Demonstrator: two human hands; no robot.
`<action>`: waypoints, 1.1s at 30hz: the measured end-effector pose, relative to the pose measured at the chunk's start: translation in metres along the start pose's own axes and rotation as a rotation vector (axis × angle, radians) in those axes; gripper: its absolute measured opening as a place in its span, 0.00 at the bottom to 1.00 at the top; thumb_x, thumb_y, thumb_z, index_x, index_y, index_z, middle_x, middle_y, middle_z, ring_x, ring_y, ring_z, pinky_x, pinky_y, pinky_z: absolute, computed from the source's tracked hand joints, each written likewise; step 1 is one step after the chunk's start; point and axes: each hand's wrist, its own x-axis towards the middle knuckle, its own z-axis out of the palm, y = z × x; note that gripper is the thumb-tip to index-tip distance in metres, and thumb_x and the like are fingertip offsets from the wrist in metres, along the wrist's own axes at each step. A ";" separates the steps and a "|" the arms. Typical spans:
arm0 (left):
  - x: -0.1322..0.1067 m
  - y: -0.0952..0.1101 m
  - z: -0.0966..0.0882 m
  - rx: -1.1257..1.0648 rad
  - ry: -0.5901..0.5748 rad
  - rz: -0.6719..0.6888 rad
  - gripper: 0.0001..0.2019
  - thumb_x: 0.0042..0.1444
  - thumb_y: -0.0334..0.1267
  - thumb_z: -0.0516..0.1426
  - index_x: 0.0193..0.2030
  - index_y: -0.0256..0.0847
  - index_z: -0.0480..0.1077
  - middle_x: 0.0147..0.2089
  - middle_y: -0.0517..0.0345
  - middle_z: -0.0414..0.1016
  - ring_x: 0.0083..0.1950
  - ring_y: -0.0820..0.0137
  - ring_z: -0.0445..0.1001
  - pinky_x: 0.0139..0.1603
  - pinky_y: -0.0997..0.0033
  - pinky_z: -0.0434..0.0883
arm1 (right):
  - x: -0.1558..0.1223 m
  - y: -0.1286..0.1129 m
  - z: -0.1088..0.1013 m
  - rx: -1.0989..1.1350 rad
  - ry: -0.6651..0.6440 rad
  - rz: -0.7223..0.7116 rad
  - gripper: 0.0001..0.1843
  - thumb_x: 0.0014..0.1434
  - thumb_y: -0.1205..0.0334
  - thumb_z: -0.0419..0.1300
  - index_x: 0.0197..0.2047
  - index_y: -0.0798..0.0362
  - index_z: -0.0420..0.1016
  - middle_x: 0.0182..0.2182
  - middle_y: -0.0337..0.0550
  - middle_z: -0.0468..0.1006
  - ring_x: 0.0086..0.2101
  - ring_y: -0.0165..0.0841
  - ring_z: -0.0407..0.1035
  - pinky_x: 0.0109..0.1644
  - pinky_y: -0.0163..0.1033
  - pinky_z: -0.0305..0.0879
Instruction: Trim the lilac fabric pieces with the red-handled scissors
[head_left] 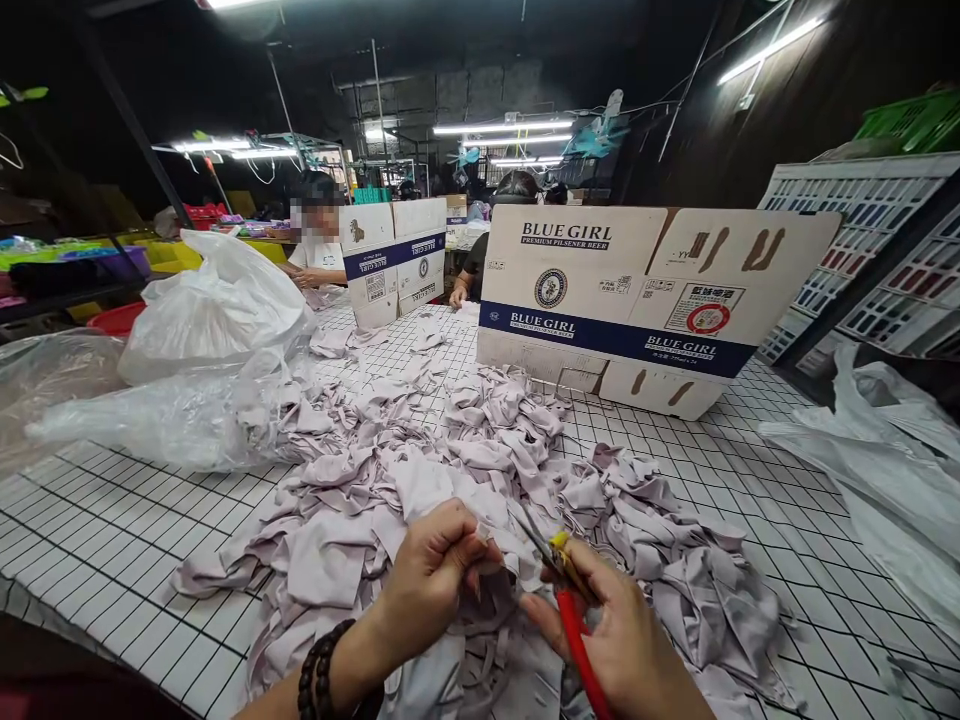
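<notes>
Bulging near lilac cloth sits a white bag.

There is room to pass over the gridded worktop at front left and just right of the mauve fabric heap. Behind, a large Blue Girl carton and a smaller beer carton leave a gap; a clear plastic bag blocks the left.

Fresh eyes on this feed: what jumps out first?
Probably the big Blue Girl carton, standing upright right of centre on the checked table. Next, the heap of pale cloth across the middle, where the left hand pinches a piece. Then the red-handled scissors in the right hand, low and right of centre.
</notes>
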 end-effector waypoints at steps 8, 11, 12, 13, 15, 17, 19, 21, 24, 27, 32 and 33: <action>-0.001 0.000 0.003 -0.003 -0.102 0.060 0.15 0.63 0.35 0.50 0.25 0.37 0.67 0.28 0.60 0.62 0.25 0.76 0.66 0.24 0.80 0.63 | -0.010 -0.018 -0.006 -0.338 0.034 -0.063 0.12 0.51 0.53 0.65 0.29 0.48 0.67 0.27 0.38 0.73 0.26 0.33 0.66 0.29 0.35 0.61; -0.002 0.000 0.002 0.030 -0.100 0.099 0.13 0.61 0.31 0.51 0.25 0.37 0.68 0.28 0.59 0.63 0.27 0.76 0.66 0.26 0.80 0.64 | -0.008 -0.017 -0.004 -0.396 0.035 -0.110 0.11 0.52 0.52 0.64 0.30 0.48 0.68 0.27 0.39 0.74 0.26 0.34 0.67 0.29 0.36 0.62; -0.002 -0.001 0.001 0.034 -0.102 0.099 0.12 0.60 0.30 0.51 0.25 0.37 0.68 0.28 0.58 0.64 0.27 0.75 0.66 0.26 0.80 0.64 | -0.007 -0.017 -0.004 -0.417 0.030 -0.126 0.11 0.52 0.52 0.64 0.30 0.48 0.68 0.27 0.39 0.73 0.26 0.34 0.67 0.29 0.36 0.62; -0.002 -0.001 0.000 0.032 -0.108 0.090 0.12 0.59 0.29 0.50 0.25 0.36 0.68 0.28 0.58 0.64 0.27 0.75 0.66 0.26 0.80 0.65 | -0.006 -0.016 -0.004 -0.440 0.023 -0.142 0.11 0.52 0.52 0.64 0.30 0.48 0.68 0.27 0.38 0.73 0.25 0.34 0.67 0.28 0.36 0.62; -0.004 -0.001 -0.001 0.020 -0.119 0.059 0.11 0.58 0.28 0.50 0.26 0.36 0.68 0.28 0.58 0.65 0.27 0.75 0.67 0.27 0.79 0.66 | -0.006 -0.015 -0.004 -0.479 0.013 -0.168 0.11 0.52 0.52 0.64 0.30 0.48 0.68 0.26 0.38 0.73 0.25 0.33 0.67 0.27 0.36 0.62; -0.005 -0.001 -0.001 -0.006 -0.126 0.021 0.11 0.58 0.29 0.50 0.26 0.36 0.68 0.29 0.58 0.64 0.26 0.75 0.68 0.25 0.78 0.66 | -0.005 -0.014 -0.003 -0.499 0.019 -0.190 0.11 0.52 0.52 0.63 0.30 0.48 0.68 0.26 0.38 0.73 0.24 0.33 0.67 0.27 0.36 0.62; -0.006 -0.001 -0.001 -0.038 -0.134 -0.012 0.11 0.57 0.30 0.50 0.26 0.36 0.68 0.29 0.58 0.64 0.24 0.76 0.68 0.24 0.78 0.66 | -0.006 -0.013 -0.003 -0.507 0.037 -0.216 0.11 0.53 0.52 0.63 0.30 0.48 0.67 0.26 0.38 0.73 0.24 0.33 0.67 0.27 0.36 0.63; -0.006 -0.001 -0.001 -0.060 -0.143 -0.029 0.10 0.57 0.31 0.51 0.25 0.36 0.67 0.29 0.59 0.64 0.23 0.77 0.68 0.23 0.79 0.66 | -0.006 -0.012 -0.002 -0.515 0.060 -0.251 0.11 0.54 0.51 0.62 0.30 0.49 0.67 0.26 0.38 0.72 0.24 0.33 0.67 0.27 0.36 0.63; -0.006 0.000 -0.003 -0.079 -0.150 -0.047 0.11 0.57 0.32 0.52 0.24 0.36 0.67 0.28 0.58 0.65 0.23 0.77 0.69 0.23 0.79 0.66 | -0.006 -0.012 -0.002 -0.529 0.086 -0.285 0.11 0.55 0.53 0.60 0.29 0.49 0.66 0.25 0.38 0.71 0.24 0.33 0.66 0.27 0.36 0.61; -0.006 0.000 -0.003 -0.133 -0.159 -0.080 0.11 0.57 0.34 0.52 0.24 0.35 0.66 0.29 0.59 0.65 0.22 0.77 0.69 0.22 0.80 0.66 | -0.005 -0.013 -0.002 -0.538 0.085 -0.296 0.11 0.55 0.53 0.60 0.27 0.49 0.65 0.23 0.37 0.70 0.23 0.32 0.65 0.26 0.35 0.59; -0.005 -0.003 -0.003 -0.252 -0.193 -0.136 0.10 0.57 0.38 0.55 0.27 0.35 0.68 0.30 0.59 0.65 0.22 0.78 0.68 0.21 0.79 0.67 | -0.004 -0.013 0.000 -0.544 0.074 -0.281 0.14 0.55 0.51 0.60 0.25 0.49 0.64 0.20 0.34 0.68 0.19 0.29 0.62 0.23 0.33 0.55; -0.005 -0.004 -0.003 -0.270 -0.196 -0.144 0.11 0.57 0.39 0.55 0.27 0.35 0.69 0.30 0.59 0.65 0.22 0.78 0.68 0.21 0.79 0.67 | -0.004 -0.014 0.001 -0.546 0.069 -0.274 0.14 0.55 0.51 0.59 0.25 0.49 0.64 0.19 0.34 0.68 0.19 0.29 0.61 0.23 0.33 0.55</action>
